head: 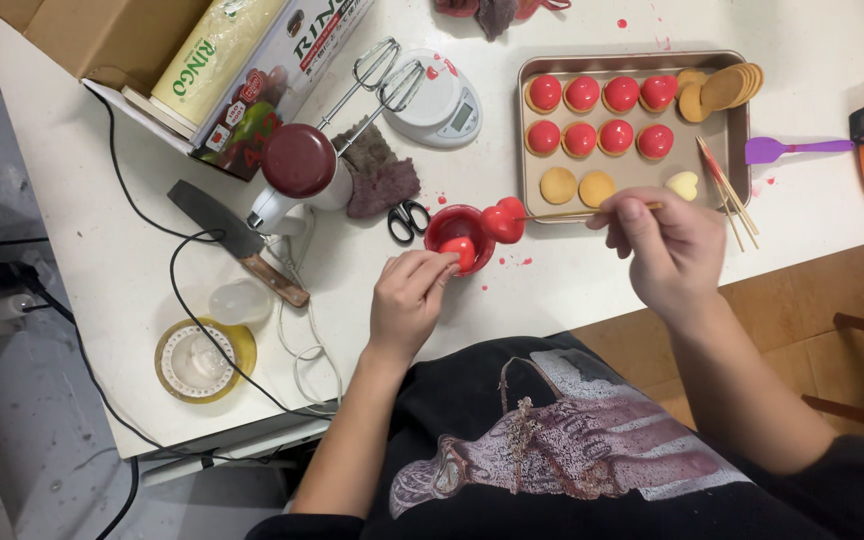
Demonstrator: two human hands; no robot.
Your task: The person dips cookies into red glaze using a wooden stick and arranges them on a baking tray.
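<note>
Now the right hand (667,245) pinches a wooden skewer (592,213) bearing a red-glazed piece (503,220) over the red bowl (442,228), near the baking tray (732,130), while left hand (407,300) fingers steady the bowl's rim.

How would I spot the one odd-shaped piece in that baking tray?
Find the metal baking tray at the table's far side, beyond the right hand. In its near right corner lies a pale heart-shaped piece; its neighbours are round, either red-glazed or plain golden.
</note>
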